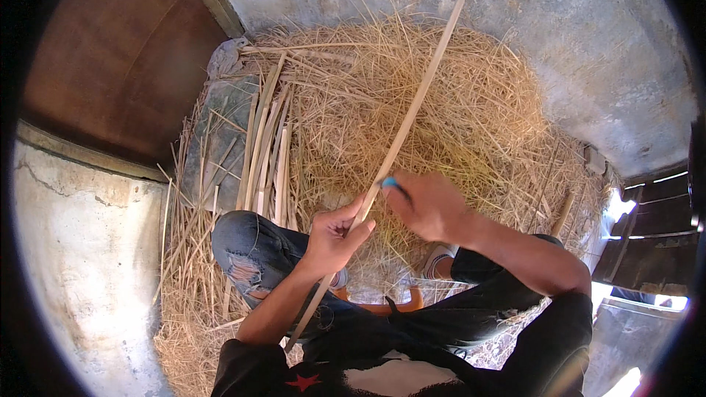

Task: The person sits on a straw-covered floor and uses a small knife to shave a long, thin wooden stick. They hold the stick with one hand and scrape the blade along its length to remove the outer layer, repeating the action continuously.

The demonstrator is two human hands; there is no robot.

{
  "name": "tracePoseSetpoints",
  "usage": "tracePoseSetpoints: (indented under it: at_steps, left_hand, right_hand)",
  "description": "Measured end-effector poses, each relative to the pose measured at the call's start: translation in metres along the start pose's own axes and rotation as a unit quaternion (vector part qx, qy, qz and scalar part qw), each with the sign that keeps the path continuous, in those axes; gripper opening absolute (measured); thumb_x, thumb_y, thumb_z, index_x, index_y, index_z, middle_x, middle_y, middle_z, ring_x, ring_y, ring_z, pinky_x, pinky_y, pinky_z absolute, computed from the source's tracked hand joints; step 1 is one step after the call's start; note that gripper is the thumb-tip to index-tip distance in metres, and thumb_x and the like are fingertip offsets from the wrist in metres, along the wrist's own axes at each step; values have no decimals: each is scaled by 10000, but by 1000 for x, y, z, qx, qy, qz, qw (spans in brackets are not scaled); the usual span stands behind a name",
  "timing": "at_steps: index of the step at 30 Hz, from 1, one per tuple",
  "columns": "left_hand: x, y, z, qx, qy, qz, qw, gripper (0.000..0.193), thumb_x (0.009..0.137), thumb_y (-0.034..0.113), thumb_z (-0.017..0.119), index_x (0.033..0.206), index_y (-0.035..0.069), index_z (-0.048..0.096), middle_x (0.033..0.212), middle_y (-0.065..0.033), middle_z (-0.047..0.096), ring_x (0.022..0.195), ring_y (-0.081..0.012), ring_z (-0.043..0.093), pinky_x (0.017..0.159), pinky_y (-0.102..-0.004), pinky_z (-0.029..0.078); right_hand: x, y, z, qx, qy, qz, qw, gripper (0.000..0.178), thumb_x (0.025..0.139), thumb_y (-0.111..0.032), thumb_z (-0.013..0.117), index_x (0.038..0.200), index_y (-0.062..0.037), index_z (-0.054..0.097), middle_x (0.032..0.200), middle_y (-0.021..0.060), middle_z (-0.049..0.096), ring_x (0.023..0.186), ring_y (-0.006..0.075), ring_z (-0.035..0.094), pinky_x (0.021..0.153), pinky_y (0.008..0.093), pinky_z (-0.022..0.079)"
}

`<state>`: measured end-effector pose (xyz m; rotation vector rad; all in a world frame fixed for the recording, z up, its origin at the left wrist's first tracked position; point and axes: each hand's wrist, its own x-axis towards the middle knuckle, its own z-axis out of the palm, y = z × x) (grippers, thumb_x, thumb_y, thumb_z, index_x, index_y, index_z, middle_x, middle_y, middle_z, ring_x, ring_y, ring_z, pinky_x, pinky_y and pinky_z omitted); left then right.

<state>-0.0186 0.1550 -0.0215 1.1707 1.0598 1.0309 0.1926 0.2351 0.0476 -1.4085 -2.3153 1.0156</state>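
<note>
A long, pale bamboo strip point(418, 103) slants across the middle, its far end up toward the back wall and its near end down by my left thigh. My left hand point(334, 239) is closed round it below its middle, the thumb lying along its right side. Just above, my right hand point(430, 206) is closed on a small tool with a blue part point(390, 182), which meets or nearly meets the strip's edge. Most of that tool is hidden in my fist, so its kind cannot be made out.
Loose straw point(471, 95) and shavings cover the floor around my legs. Several cut strips point(261, 151) lie in a bundle by my left knee, partly over a grey slab point(220, 121). A concrete wall point(573, 37) stands behind, a brown panel point(125, 59) at left. An orange seat edge point(412, 301) shows between my legs.
</note>
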Motion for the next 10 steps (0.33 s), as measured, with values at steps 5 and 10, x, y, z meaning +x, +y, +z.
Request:
tracePoseSetpoints:
  at_steps: [5, 10]
  left_hand:
    - [2, 12, 3, 0, 2, -14, 1000, 518, 977, -37, 643, 1479, -36, 512, 728, 121, 444, 638, 25, 360, 546, -199, 267]
    - [-4, 4, -1, -17, -17, 0, 1000, 542, 979, -33, 637, 1501, -20, 493, 750, 123, 466, 648, 25, 362, 555, -195, 271]
  right_hand:
    - [-6, 1, 7, 8, 6, -48, 999, 215, 986, -248, 616, 956, -36, 603, 660, 208, 626, 632, 446, 646, 555, 520, 495]
    - [-9, 0, 12, 5, -8, -72, 997, 219, 976, -254, 633, 935, -44, 593, 646, 200, 624, 625, 447, 644, 549, 518, 492]
